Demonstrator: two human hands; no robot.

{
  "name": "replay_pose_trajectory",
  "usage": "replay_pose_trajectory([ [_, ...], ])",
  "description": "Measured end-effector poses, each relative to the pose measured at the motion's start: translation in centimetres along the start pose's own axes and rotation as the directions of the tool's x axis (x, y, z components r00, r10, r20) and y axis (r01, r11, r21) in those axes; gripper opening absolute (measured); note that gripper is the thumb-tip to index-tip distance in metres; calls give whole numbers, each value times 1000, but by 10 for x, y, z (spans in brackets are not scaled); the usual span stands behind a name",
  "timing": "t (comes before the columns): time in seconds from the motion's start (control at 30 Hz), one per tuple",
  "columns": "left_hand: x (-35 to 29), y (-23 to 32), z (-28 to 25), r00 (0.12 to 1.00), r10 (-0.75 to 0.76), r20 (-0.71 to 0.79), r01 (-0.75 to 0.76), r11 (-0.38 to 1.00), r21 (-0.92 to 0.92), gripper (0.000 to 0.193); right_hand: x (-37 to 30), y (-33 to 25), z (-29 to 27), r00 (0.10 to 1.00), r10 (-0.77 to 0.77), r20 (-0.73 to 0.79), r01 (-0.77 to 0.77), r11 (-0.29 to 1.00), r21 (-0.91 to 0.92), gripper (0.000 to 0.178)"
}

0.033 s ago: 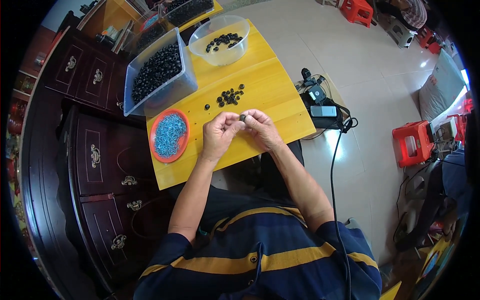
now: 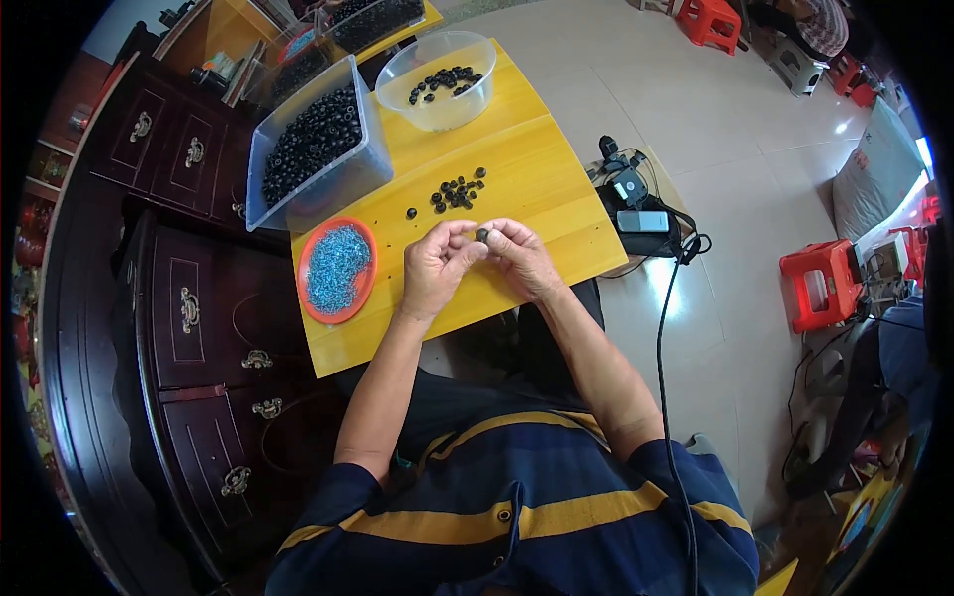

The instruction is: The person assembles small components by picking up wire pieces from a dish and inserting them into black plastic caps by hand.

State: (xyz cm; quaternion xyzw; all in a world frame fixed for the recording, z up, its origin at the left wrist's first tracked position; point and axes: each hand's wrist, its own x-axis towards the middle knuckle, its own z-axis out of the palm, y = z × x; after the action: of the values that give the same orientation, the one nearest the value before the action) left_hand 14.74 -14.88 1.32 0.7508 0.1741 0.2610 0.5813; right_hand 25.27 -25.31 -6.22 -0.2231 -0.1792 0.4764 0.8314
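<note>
A small dark round piece (image 2: 483,235) is pinched between the thumb and fingers of my right hand (image 2: 520,261). My left hand (image 2: 435,266) is closed in a pinch right beside it, thumb against fingers; whatever its fingertips hold is hidden or too small to name. Just beyond my hands, a loose group of small black round parts (image 2: 456,192) lies on the yellow table (image 2: 537,189). One more black part (image 2: 411,213) sits apart on its left. To the left of my left hand is an orange-red dish (image 2: 372,274) heaped with tiny blue and silver pieces (image 2: 336,268).
A clear bin (image 2: 374,149) full of black parts stands at the table's far left, beside a round clear tub (image 2: 437,117) holding several. Right of the table are a grey phone-like device (image 2: 643,221) and a hanging black cable (image 2: 664,358). Dark drawers (image 2: 214,338) stand close on the left.
</note>
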Motion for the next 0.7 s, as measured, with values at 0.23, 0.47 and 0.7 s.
replay_pose_trajectory([
  [0.23,5,-5,-11,982,96,161,-121,981,154,32,1,0,-8,999,40,18,-40,999,13,17],
  [0.47,4,-6,-15,955,99,280,-146,977,152,28,-3,-7,7,986,155,70,-159,985,60,25],
  [0.7,4,8,-12,947,147,286,-217,948,231,29,-4,-8,6,976,189,110,-195,980,44,35],
])
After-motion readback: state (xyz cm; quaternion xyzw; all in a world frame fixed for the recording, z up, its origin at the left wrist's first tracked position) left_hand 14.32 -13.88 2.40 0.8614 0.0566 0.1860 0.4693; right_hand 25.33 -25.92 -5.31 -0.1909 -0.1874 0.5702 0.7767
